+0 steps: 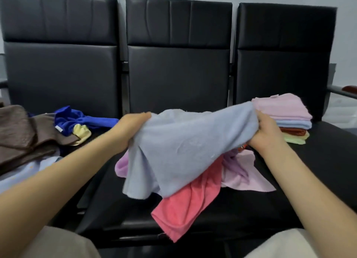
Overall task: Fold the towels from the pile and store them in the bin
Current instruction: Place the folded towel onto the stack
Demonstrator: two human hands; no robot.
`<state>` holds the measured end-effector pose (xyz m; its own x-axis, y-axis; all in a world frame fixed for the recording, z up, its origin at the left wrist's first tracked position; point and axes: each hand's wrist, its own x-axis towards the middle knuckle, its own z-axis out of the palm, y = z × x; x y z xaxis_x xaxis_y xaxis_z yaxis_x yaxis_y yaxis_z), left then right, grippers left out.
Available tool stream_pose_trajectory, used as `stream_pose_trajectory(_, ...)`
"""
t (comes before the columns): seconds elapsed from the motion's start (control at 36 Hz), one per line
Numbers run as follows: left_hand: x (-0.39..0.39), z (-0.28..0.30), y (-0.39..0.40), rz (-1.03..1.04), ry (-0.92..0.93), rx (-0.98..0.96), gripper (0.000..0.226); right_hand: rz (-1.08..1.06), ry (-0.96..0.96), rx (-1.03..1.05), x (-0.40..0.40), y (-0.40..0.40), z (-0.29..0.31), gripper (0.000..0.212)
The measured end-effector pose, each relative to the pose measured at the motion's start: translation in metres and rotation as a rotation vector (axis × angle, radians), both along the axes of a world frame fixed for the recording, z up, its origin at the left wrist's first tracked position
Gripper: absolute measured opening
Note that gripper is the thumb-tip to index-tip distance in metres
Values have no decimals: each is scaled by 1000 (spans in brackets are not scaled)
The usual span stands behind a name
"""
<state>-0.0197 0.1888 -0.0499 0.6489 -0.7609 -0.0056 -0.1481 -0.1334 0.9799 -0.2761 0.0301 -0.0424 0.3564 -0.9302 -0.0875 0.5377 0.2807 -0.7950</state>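
Blue towel (185, 151) gripped by left hand (131, 130) and right hand (268, 132), above pink towel (185, 205).

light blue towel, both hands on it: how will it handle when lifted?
Likely floppy: the light blue towel sags and drapes between the left hand and right hand. Probably light, held by edge grips alone. Its fuzzy surface suggests it won't slip.

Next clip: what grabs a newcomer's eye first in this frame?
The pale blue towel, held up at centre by the left hand and right hand over the black bench. Beneath it, a coral towel spills from the loose pile toward the seat's front edge. On the right seat sits a folded stack, pink on top.
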Motion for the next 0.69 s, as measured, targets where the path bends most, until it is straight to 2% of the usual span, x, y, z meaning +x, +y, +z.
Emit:
stream_pose_trajectory(0.06, 8, -22, -4, -26, -299, 194, 28, 108, -74, 37, 5, 1, -13, 42)
stream_pose_trajectory(0.11, 13, -41, -1, -108, -508, 374, 34, 165, -46, 76, 12, -3, -31, 41)
stream_pose_trajectory(0.19, 16, -53, 7, -157, -605, 455, 45, 201, 92, 32, 18, 2, -47, 38)
stream_pose_trajectory(0.25, 17, -57, 10, -141, -648, 418, 45, 234, 187, -39, 17, -4, -57, 68)
stream_pose_trajectory(0.28, 16, -58, 12, -125, -674, 399, 42, 220, 258, -113, 15, -7, -62, 76)
stream_pose_trajectory(0.31, 13, -58, 15, -107, -697, 376, 38, 186, 344, -185, 11, -6, -63, 67)
stream_pose_trajectory(0.36, 8, -61, 18, -93, -693, 367, 36, 164, 491, -307, 0, -4, -69, 39)
stream_pose_trajectory(0.39, 6, -64, 20, -110, -672, 396, 36, 187, 554, -356, -6, -4, -75, 33)
stream_pose_trajectory(0.47, 0, -76, 27, -205, -656, 513, 33, 399, 605, -414, -19, 0, -85, 48)
stream_pose_trajectory(0.56, -2, -86, 30, -189, -775, 600, 46, 583, 706, -453, -27, -2, -93, 71)
stream_pose_trajectory(0.61, -4, -87, 32, -199, -783, 618, 46, 557, 828, -550, -33, -3, -99, 68)
stream_pose_trajectory(0.64, -8, -84, 32, -218, -720, 587, 45, 531, 871, -587, -37, -4, -102, 66)
stream_pose_trajectory(0.69, -13, -77, 30, -204, -463, 429, 34, 482, 883, -623, -41, 2, -99, 65)
